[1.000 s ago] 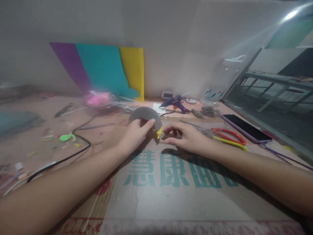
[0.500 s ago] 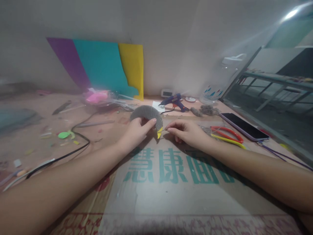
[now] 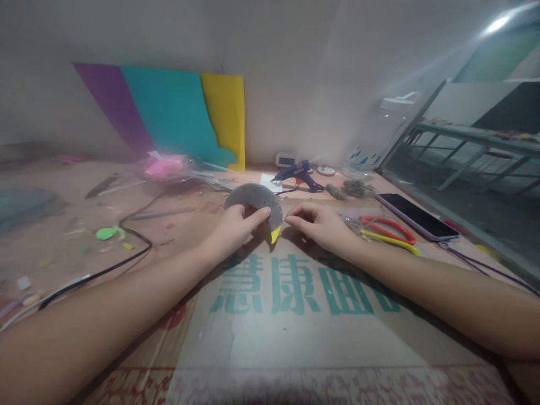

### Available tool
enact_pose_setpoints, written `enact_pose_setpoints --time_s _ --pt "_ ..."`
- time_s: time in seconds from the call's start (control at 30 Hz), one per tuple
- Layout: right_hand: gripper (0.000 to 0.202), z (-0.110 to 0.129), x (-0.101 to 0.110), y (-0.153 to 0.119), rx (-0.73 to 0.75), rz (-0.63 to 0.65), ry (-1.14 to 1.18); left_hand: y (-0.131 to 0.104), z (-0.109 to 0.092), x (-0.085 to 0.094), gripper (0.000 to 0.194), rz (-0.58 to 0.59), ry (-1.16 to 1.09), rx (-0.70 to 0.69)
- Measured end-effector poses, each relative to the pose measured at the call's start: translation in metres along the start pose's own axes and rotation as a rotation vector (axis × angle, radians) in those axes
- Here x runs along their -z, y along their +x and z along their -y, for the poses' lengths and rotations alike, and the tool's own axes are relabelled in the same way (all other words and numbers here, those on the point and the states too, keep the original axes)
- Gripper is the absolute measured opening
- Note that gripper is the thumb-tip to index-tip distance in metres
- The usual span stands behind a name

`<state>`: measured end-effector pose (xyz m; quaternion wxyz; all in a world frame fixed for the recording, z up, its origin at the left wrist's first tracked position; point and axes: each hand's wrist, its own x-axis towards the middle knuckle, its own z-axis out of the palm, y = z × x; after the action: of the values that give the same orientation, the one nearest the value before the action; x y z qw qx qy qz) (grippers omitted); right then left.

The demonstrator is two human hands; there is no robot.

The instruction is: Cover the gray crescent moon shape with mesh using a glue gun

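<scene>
Right hand point(image 3: 318, 226) has closed, thumb against forefinger, since the earliest frame; whether it pinches anything cannot be told. Left hand point(image 3: 238, 226) pinches the grey crescent point(image 3: 257, 194) at frame centre, presumably steadying it and leaving its yellow tip point(image 3: 275, 234) accessible.

The grey crescent point(image 3: 255, 194) is showing a matt, finely ribbed surface, like wound yarn, while its yellow tip point(image 3: 275, 233) is looking smooth. The three-coloured sheet point(image 3: 169, 112) is appearing smooth and matt, as paper or thin foam. From where I am standing, the phone point(image 3: 415, 215) is showing a dark, glossy screen, the bottle point(image 3: 377, 132) is resembling clear plastic, the glue gun point(image 3: 297, 173) is resembling blue plastic, and the twine bundle point(image 3: 356, 188) is looking rough and fuzzy.
</scene>
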<state>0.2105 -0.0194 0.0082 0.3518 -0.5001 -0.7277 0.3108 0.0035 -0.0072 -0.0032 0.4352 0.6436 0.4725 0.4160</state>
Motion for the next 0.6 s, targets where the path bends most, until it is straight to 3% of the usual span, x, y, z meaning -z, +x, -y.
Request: enact_pose_setpoints --time_s 0.43,0.6 --pt "0.024 0.0 -0.0016 -0.001 0.016 -0.009 0.016 0.0024 0.0014 0.0016 0.04 0.046 0.038 -0.002" --pt "0.023 -0.0008 -0.0002 -0.0003 0.026 0.046 0.022 0.0043 0.0031 0.0019 0.037 0.075 0.022 -0.028"
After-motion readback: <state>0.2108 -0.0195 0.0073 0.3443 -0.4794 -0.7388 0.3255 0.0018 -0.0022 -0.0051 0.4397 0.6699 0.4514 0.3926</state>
